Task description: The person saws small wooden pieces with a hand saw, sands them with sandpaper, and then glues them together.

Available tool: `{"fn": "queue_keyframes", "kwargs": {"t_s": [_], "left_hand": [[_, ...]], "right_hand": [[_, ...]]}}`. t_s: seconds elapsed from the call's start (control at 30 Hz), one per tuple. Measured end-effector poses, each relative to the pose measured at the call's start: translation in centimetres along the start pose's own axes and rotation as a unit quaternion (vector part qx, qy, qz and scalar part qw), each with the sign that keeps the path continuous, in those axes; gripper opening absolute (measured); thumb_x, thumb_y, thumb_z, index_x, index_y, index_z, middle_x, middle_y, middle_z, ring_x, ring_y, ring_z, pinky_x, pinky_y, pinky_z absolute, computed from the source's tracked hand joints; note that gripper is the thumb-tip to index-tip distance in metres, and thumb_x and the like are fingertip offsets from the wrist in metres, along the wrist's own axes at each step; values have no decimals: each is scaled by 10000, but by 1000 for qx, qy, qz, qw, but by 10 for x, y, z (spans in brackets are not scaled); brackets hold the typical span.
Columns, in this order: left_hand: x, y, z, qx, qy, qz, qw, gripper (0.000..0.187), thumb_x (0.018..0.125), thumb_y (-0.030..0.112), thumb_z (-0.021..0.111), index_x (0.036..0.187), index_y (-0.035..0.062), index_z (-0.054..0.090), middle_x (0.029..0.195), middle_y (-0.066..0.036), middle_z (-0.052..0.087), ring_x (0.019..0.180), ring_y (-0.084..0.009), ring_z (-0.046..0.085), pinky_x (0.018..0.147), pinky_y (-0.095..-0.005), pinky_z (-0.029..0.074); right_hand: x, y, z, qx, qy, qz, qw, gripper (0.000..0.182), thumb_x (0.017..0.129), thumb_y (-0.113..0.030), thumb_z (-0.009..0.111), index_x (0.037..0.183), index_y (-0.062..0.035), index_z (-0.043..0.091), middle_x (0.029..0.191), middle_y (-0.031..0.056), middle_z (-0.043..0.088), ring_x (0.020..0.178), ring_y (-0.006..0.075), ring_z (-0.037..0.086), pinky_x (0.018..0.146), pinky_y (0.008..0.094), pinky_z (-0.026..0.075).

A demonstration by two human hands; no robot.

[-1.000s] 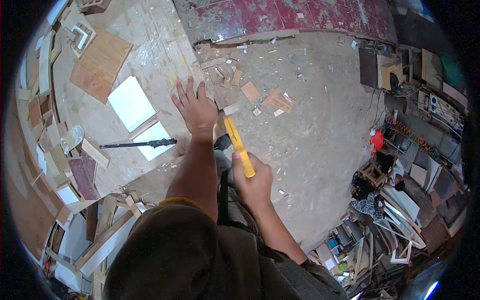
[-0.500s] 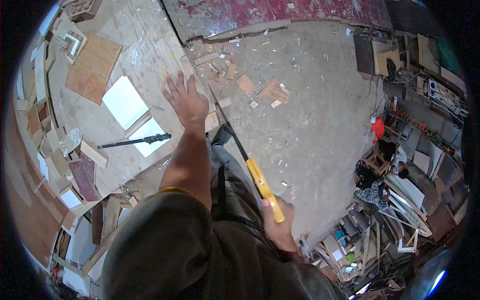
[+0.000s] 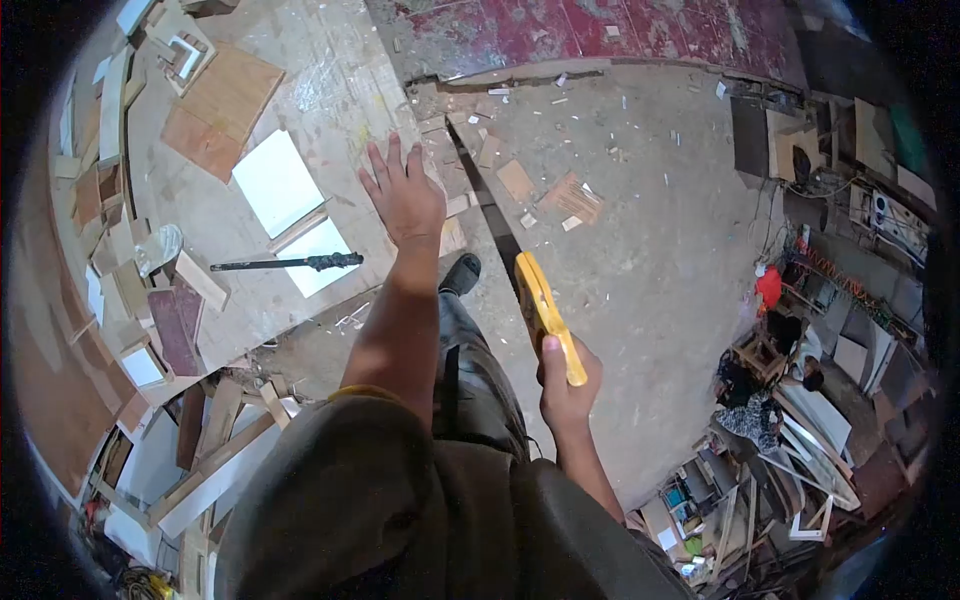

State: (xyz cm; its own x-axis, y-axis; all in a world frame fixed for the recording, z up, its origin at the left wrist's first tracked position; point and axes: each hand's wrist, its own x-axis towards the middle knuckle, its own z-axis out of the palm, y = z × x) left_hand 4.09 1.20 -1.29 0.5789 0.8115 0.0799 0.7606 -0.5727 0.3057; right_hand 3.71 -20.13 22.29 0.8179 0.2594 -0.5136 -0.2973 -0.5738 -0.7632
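My left hand (image 3: 412, 208) lies flat with fingers spread near the right edge of the wooden worktable (image 3: 345, 95). A pale wood strip (image 3: 459, 204) shows just beyond its right side, past the table edge. My right hand (image 3: 572, 388) grips the yellow handle of a handsaw (image 3: 540, 300). The dark blade slants up and left, its tip overlapping the area right of my left fingers. Left of that hand, two white panels (image 3: 278, 185) rest on the table, with a long black rod-like tool (image 3: 260, 265) across the lower one.
A brown plywood sheet (image 3: 222, 110) and wood offcuts (image 3: 175, 330) occupy the table's left side. Scraps, including a ribbed brown piece (image 3: 572, 198), litter the concrete floor (image 3: 640, 290). A person (image 3: 803, 355) is at the right among stacked boards. My foot (image 3: 461, 273) stands beside the table.
My right hand has moved forward with the saw, and more of the blade's flat side shows. The left hand stays flat on the table. The whole view has shifted slightly.
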Motion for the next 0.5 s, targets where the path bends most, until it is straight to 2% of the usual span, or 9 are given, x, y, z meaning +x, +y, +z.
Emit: {"fn": "queue_keyframes", "kwargs": {"t_s": [0.07,0.1,0.13,0.2,0.43,0.47,0.5], "left_hand": [[0,1,-2,-6,-6,-6,1000,377,835,108,554,1206,122,621,1490,-97,415,1455,-350,240,1158,-592,159],[2,2,-4,-14,-13,-10,1000,381,832,114,556,1207,117,619,1488,-101,415,1456,-352,235,1159,-591,154],[3,3,-6,-15,-13,-11,1000,381,832,114,556,1207,117,619,1488,-101,415,1456,-352,235,1159,-591,154],[2,4,-9,-21,-7,-6,1000,397,817,131,565,1210,102,616,1473,-110,424,1458,-354,227,1160,-592,138],[3,4,-3,-10,-13,-15,1000,438,800,143,574,1234,96,609,1470,-109,422,1456,-354,227,1162,-597,122],[4,5,-4,8,-30,-23,999,455,803,176,574,1253,119,605,1494,-94,397,1465,-344,206,1173,-582,111],[4,5,-4,26,-48,-30,998,472,806,208,574,1273,142,601,1519,-79,372,1474,-334,185,1184,-567,101]], "right_hand": [[1,8,4,-11,-18,-7,1000,243,959,-145,598,782,20,600,578,-6,454,559,53,409,491,259,336],[0,10,6,-16,-21,-26,999,252,953,-153,610,764,13,593,562,30,481,536,86,440,493,284,349],[1,12,8,-17,-21,-26,999,252,953,-153,610,764,13,593,562,30,481,536,86,440,493,284,349],[-1,17,11,-55,-38,-57,996,294,978,-181,569,749,3,551,611,-25,451,577,60,394,505,265,320],[-4,20,11,-90,-47,-74,992,271,967,-154,581,757,15,549,609,-10,443,589,61,399,510,267,323],[-5,22,10,-90,-46,-73,992,271,967,-154,581,757,15,549,609,-10,443,589,61,399,510,267,323],[-5,24,9,-90,-43,-61,993,257,939,-155,610,739,-1,564,593,62,487,553,168,449,516,326,350]]}}
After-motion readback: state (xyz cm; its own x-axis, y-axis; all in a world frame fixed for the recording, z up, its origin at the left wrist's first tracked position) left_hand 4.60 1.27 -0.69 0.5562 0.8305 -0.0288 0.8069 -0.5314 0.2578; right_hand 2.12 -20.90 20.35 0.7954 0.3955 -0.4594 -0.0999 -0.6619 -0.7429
